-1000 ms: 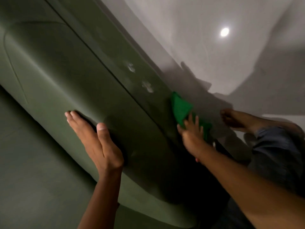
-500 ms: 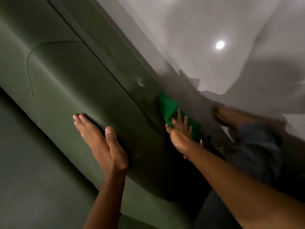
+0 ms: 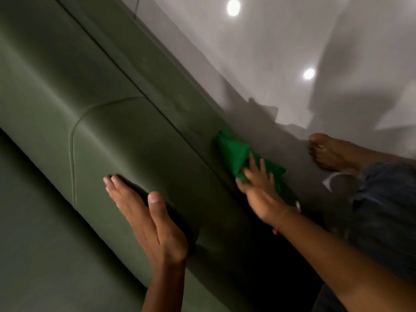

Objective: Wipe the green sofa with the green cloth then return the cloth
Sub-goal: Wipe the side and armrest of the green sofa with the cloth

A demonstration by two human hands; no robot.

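The green sofa [image 3: 94, 113] runs diagonally across the left and middle of the head view, with a stitched seam on its cushion front. A bright green cloth [image 3: 234, 154] lies bunched against the sofa's lower front edge, where it meets the floor. My right hand [image 3: 261, 194] presses flat on the cloth, fingers spread over its near part. My left hand [image 3: 146, 217] rests flat on the cushion front, fingers together, holding nothing.
A glossy pale floor [image 3: 270, 64] fills the upper right, reflecting two ceiling lights. My bare foot [image 3: 331, 152] and a dark blue trouser leg [image 3: 382, 199] are on the floor right of the cloth. The sofa seat [image 3: 33, 233] fills the lower left.
The view has shifted along the sofa, showing more cushion seam. My right hand has slid the cloth along the sofa's lower edge. The pale smudges seen there earlier no longer show.
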